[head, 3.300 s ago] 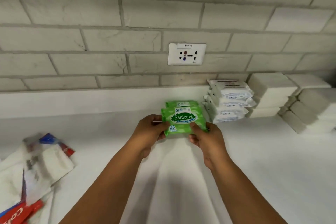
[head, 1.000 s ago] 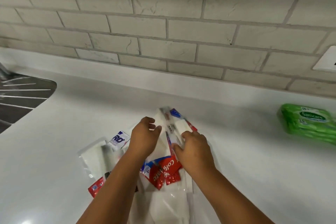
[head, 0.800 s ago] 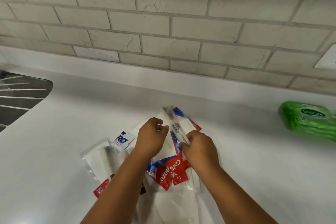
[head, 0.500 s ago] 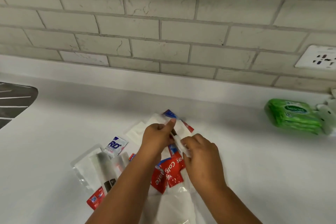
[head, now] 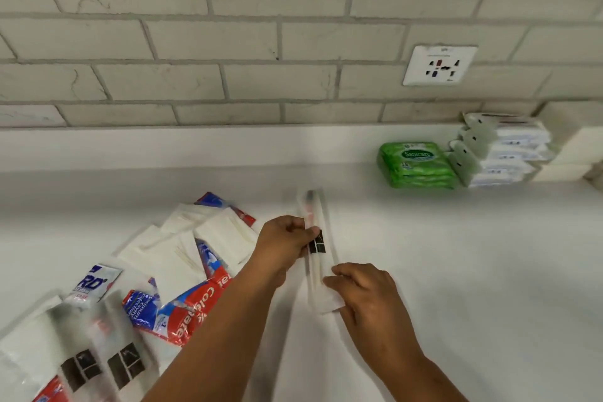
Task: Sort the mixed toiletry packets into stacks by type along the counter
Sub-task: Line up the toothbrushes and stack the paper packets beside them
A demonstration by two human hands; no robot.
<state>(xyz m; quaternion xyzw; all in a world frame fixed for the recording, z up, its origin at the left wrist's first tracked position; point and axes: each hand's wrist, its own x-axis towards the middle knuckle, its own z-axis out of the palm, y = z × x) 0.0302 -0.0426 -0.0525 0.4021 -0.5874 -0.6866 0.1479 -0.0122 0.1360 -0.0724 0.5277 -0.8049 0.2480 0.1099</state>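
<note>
Head view: the left hand (head: 287, 240) pinches the upper half of a long clear-wrapped packet (head: 318, 251) and the right hand (head: 362, 290) pinches its lower end, holding it right of the mixed pile (head: 182, 264). That pile — glossy red toothpaste sachets, flat white packets, crinkly film — remains unsorted. Well right of the pile, green wipe packs (head: 416, 165) and white packs (head: 499, 150) already stand stacked; I judge the sorting partway done.
</note>
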